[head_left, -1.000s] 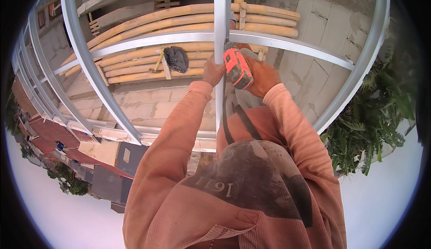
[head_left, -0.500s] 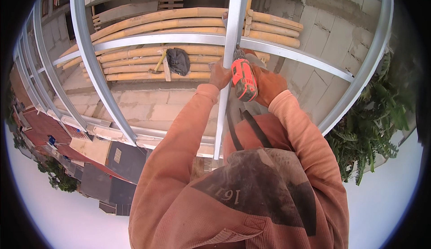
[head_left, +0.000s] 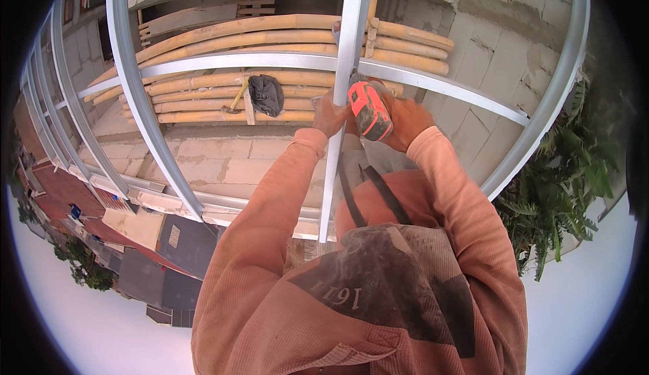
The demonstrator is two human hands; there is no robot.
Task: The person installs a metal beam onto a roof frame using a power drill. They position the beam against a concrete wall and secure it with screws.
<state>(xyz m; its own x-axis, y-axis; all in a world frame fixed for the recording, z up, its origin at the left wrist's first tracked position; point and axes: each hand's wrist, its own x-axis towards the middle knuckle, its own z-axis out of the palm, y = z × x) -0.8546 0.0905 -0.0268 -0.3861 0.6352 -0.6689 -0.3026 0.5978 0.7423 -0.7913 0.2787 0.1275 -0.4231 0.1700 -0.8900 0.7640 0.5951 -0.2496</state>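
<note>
My right hand [head_left: 409,123] is closed around a red and black cordless drill [head_left: 370,110]. The drill's nose reaches the side of the long silver metal beam [head_left: 350,37], close to where a silver crossbar [head_left: 449,87] meets it. The bit's tip is hidden. On the beam's other side my left hand [head_left: 329,115] grips the beam just below the joint, its fingers partly hidden. Both my arms reach forward in salmon-coloured sleeves.
Yellow bamboo poles [head_left: 223,40] lie below the frame, with a dark cloth or bag [head_left: 266,95] and a hammer [head_left: 236,98] on them. More metal beams [head_left: 138,105] stand to the left. Leafy plants [head_left: 561,186] grow at right; dark roofs [head_left: 193,253] lie lower left.
The drill's rear has swung slightly to the right and up, and my right hand with it. My left hand keeps its place on the beam.
</note>
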